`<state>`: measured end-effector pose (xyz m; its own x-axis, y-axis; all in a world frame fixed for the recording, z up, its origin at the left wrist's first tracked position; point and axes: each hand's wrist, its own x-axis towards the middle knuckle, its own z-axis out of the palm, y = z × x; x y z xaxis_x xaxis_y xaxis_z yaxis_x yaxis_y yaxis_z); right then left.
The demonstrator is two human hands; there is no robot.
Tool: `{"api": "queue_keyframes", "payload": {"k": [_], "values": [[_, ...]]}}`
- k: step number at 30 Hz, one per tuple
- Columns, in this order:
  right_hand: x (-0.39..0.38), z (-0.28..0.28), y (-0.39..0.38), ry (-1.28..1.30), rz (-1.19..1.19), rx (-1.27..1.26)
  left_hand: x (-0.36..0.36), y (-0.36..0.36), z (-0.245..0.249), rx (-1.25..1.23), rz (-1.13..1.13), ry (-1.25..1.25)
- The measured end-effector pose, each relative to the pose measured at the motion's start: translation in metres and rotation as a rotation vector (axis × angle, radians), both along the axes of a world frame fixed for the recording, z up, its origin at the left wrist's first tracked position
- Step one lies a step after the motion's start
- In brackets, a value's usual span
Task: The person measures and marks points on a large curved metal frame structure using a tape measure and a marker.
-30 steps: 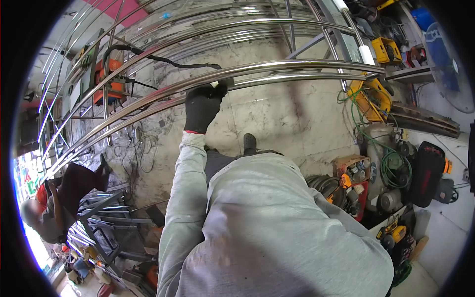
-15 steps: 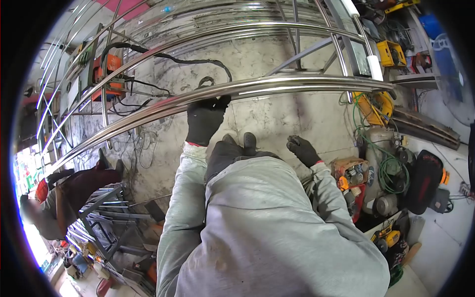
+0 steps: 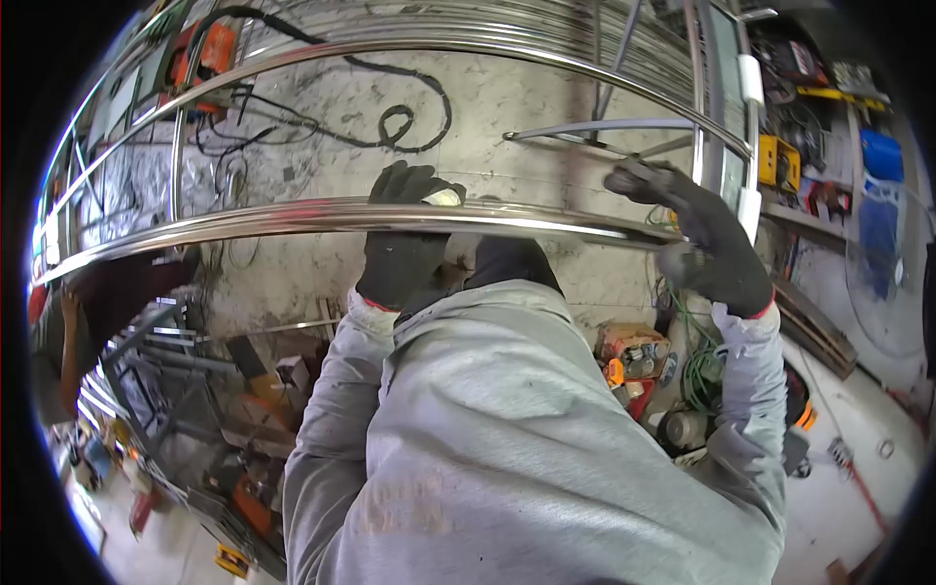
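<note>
A bundle of long shiny metal tubes (image 3: 546, 222) runs across the view in front of me. My left hand (image 3: 402, 268), in a black glove, holds the bundle from beneath; the tubes cross its palm and the fingertips show on the far side. Around the bundle's right end is my right hand (image 3: 717, 239), also gloved, with thumb and fingers apart. The fingers reach past the tubes and the thumb is on the near side. Beyond lies a frame of shiny metal rails (image 3: 487, 49).
An orange machine (image 3: 208, 54) with a black cable (image 3: 439, 97) stands at the far left. Another person (image 3: 107, 312) is at the left, near grey metal frames (image 3: 146, 361). Tools in a box (image 3: 634, 346), a green hose (image 3: 700, 375) and a yellow case (image 3: 778, 163) are at the right.
My right hand has risen from beside my body to the right end of the tubes. The bundle has come nearer and its right end has swung down toward me.
</note>
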<state>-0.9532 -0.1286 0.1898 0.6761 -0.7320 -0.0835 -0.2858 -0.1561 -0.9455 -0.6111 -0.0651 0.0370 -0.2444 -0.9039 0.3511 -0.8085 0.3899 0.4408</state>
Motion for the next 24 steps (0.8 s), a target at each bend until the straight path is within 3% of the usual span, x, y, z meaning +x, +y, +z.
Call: {"api": "queue_keyframes", "payload": {"k": [1,3,4,5,8,10,11,13,14,15,17,18,24], "values": [[-0.008,-0.016,-0.027,0.052,0.26,-0.082,-0.002,-0.003,0.006,0.001,0.005,0.05],[0.007,-0.034,-0.04,0.147,0.311,0.256,-0.002,-0.004,0.004,0.05,0.058,0.172],[0.018,-0.043,-0.056,0.125,0.481,0.167,-0.001,-0.007,0.001,0.059,0.042,0.146],[0.022,-0.052,-0.058,0.237,0.529,0.284,-0.003,-0.007,0.001,0.079,0.011,0.117],[0.048,-0.063,-0.075,0.204,0.666,0.504,-0.016,-0.004,0.013,0.184,0.094,0.096],[0.068,-0.052,-0.091,0.533,0.844,0.561,-0.021,-0.006,0.021,0.214,0.15,0.066],[0.071,-0.046,-0.093,0.512,0.854,0.567,-0.02,-0.006,0.019,0.228,0.154,0.049],[0.069,-0.035,-0.086,0.26,0.618,0.241,-0.02,-0.003,0.015,0.252,0.167,0.006],[0.057,-0.072,-0.085,0.357,0.755,0.456,-0.022,0.0,0.015,0.262,0.191,-0.001],[0.058,-0.078,-0.083,0.339,0.755,0.477,-0.023,-0.002,0.017,0.286,0.185,-0.013],[0.06,-0.083,-0.079,0.184,0.648,0.506,-0.025,-0.004,0.02,0.288,0.214,-0.003],[0.063,-0.074,-0.088,0.34,0.732,0.464,-0.026,-0.005,0.021,0.283,0.221,-0.003],[0.061,-0.094,-0.087,0.264,0.793,0.451,-0.029,-0.01,0.028,0.319,0.253,0.012]]}}
